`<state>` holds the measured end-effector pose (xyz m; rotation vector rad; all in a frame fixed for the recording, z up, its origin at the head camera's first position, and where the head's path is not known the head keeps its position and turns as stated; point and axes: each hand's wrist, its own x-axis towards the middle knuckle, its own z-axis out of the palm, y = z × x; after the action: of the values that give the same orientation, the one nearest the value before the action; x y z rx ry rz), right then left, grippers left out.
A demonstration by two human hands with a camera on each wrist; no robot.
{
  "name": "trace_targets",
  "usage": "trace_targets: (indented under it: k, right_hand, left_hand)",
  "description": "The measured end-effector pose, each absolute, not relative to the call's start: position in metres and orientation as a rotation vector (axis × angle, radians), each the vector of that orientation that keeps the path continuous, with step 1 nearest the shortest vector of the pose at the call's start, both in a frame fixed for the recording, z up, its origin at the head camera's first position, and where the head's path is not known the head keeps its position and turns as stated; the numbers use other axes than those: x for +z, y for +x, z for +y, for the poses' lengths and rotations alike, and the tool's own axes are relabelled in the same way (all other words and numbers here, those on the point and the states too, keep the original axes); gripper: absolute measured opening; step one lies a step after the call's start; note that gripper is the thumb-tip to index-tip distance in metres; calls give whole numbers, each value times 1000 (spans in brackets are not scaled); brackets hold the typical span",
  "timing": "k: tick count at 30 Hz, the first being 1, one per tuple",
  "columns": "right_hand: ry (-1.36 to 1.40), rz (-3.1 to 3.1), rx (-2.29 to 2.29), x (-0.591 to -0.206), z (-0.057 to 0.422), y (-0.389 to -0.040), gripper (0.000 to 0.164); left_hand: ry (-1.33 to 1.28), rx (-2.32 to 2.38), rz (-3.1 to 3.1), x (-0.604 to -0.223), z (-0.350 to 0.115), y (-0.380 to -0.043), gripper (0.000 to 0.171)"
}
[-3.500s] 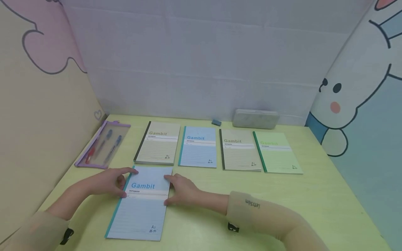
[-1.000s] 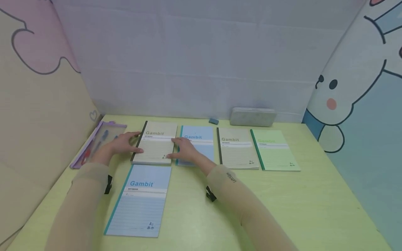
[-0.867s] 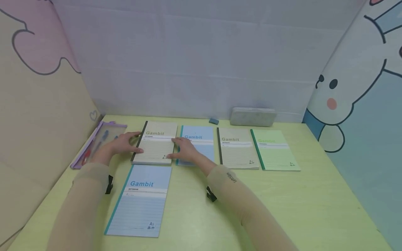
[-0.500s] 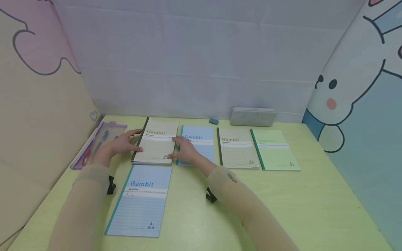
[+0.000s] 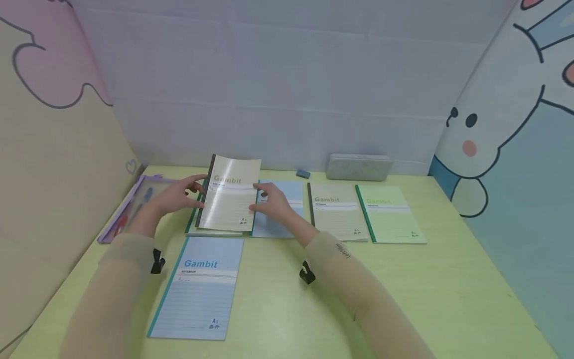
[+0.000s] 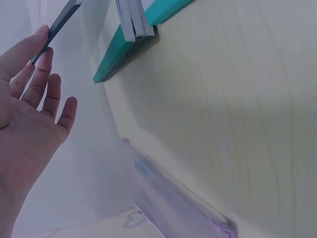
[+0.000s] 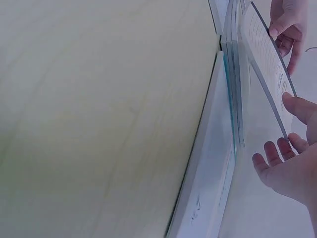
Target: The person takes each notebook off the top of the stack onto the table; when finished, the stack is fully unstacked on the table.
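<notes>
Both hands hold a beige Gambit notebook [image 5: 228, 204] with a dark spine, raised above the stack in the back row. My left hand [image 5: 178, 195] pinches its spine edge between thumb and fingers, as the left wrist view also shows. On the opposite edge, my right hand [image 5: 274, 204] pinches it the same way. Under it lies a stack of notebooks [image 6: 131, 22]; a green-spined notebook [image 5: 193, 230] peeks out on top. A blue notebook [image 5: 197, 291] lies flat in front of the stack. Another blue notebook [image 5: 291, 194] is partly hidden behind my right hand.
To the right lie a second beige notebook [image 5: 338, 219] and a green notebook [image 5: 394, 219]. A grey case [image 5: 358, 167] and a small blue block [image 5: 303, 174] stand near the back wall. At left is a purple-edged clear pouch [image 5: 134, 207] with pens.
Earlier both hands touched the front blue notebook, then moved to the beige one on the stack. That beige notebook has since lifted off, uncovering a green-spined notebook.
</notes>
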<state>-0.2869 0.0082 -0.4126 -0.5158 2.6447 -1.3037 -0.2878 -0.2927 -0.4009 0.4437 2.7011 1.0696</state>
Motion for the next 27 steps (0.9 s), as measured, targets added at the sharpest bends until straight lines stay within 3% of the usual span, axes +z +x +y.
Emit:
trace_targets:
  k: [11, 27]
  right_hand:
    - [-559, 2607, -1482, -388, 29, -289, 64]
    - [-809, 2663, -1333, -350, 84, -267, 56]
  left_hand:
    - [529, 1052, 2795, -375, -270, -282, 92]
    - [653, 948, 2857, -337, -233, -256, 84]
